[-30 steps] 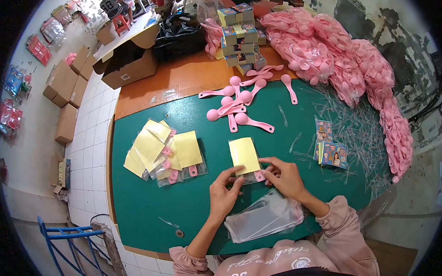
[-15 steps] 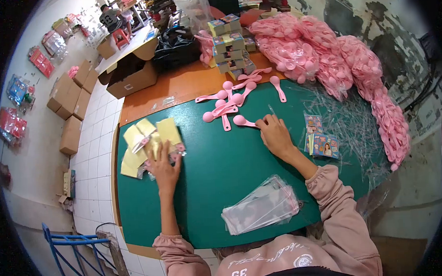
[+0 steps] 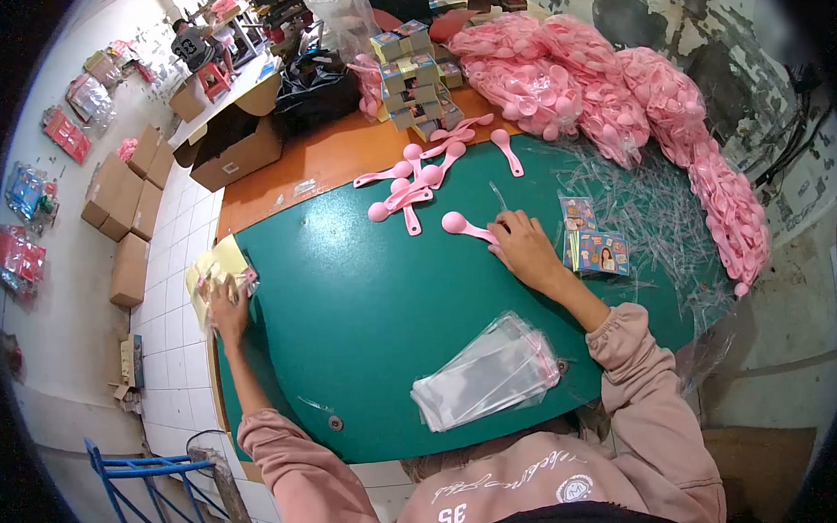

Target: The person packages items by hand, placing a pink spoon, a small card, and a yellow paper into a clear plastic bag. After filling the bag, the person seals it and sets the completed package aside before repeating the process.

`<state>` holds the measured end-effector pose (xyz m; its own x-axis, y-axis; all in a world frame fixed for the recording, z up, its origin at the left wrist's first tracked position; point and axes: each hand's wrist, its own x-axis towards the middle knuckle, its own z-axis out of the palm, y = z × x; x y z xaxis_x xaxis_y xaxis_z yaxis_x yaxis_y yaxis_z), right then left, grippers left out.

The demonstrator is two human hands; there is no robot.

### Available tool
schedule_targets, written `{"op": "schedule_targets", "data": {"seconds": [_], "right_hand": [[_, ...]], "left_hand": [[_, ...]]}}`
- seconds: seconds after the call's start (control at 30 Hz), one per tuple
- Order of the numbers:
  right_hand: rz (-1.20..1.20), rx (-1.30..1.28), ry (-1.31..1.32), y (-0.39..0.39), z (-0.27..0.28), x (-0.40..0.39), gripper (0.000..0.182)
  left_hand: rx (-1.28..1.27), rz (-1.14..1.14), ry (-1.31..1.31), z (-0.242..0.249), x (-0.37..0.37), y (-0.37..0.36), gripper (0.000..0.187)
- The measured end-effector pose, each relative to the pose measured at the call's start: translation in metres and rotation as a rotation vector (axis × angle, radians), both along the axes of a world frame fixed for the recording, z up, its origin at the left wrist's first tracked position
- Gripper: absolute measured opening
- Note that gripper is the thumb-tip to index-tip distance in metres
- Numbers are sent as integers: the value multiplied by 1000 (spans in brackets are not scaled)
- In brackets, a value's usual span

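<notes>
My left hand is at the table's left edge, fingers curled over a bunch of yellow cards in clear wrappers, with bits of pink among them. At the middle right, my right hand pinches the handle end of a pink measuring spoon, whose bowl points left. Several loose pink spoons lie in a heap beyond it. Beside the right hand is a small stack of blue printed cards. Flat clear plastic bags are fanned out near my body.
Large bags of pink spoons line the back right. Thin clear plastic strips litter the right side. Card bundles are stacked at the back, near an open carton. A person sits far off.
My left hand has swept the yellow cards leftward to the table's edge. My right hand has shifted slightly to the right with the spoon. The view has moved a little.
</notes>
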<state>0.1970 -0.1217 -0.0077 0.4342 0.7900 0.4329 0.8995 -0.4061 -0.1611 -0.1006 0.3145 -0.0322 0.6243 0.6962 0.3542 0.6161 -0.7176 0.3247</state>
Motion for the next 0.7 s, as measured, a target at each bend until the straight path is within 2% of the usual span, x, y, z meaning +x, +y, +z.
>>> {"op": "schedule_targets", "data": {"seconds": [0.07, 0.1, 0.17, 0.2, 0.23, 0.27, 0.3, 0.33, 0.4, 0.43, 0.5, 0.53, 0.57, 0.6, 0.63, 0.7], "right_hand": [[-7, -11, -2, 0, -5, -1, 18], [-34, -19, -64, 0, -9, 2, 19], [-58, -31, -119, 1, -9, 3, 19], [-63, 39, -79, 1, -1, 1, 18], [-67, 108, -40, -1, 8, -2, 17], [-58, 98, -35, -5, 14, -5, 17], [-32, 220, 152, -10, 21, -6, 14], [-7, 341, 335, -15, 29, -6, 12], [-34, 344, 410, -28, 55, -13, 12], [-74, 360, 488, -36, 63, -17, 12], [-85, 416, 462, -50, 66, -19, 13], [-92, 476, 440, -56, 67, -21, 14], [-96, 479, 438, -62, 69, -23, 14], [-135, 501, 572, -68, 72, -26, 14], [-173, 520, 708, -72, 74, -30, 15], [-180, 538, 770, -79, 78, -39, 14]], "left_hand": [[184, 365, 226, 21, 2, -8, 50], [202, 417, 81, 36, 12, -36, 45], [264, 99, -186, 47, 28, -78, 35], [93, -130, -286, 63, 45, -122, 24], [141, -243, -203, 76, 61, -173, 17], [-60, -411, -215, 86, 73, -223, 15], [-137, -644, -174, 85, 81, -260, 15], [-152, -733, -109, 81, 86, -294, 21], [-276, -717, 56, 71, 94, -341, 28], [-281, -719, 53, 67, 98, -348, 28], [-378, -720, 106, 54, 107, -354, 32], [-376, -725, 105, 51, 110, -352, 32], [-573, -743, 61, 48, 112, -347, 30], [-770, -755, 18, 47, 114, -343, 29], [-769, -755, 22, 48, 114, -342, 29], [-812, -741, -24, 49, 113, -339, 23]]}}
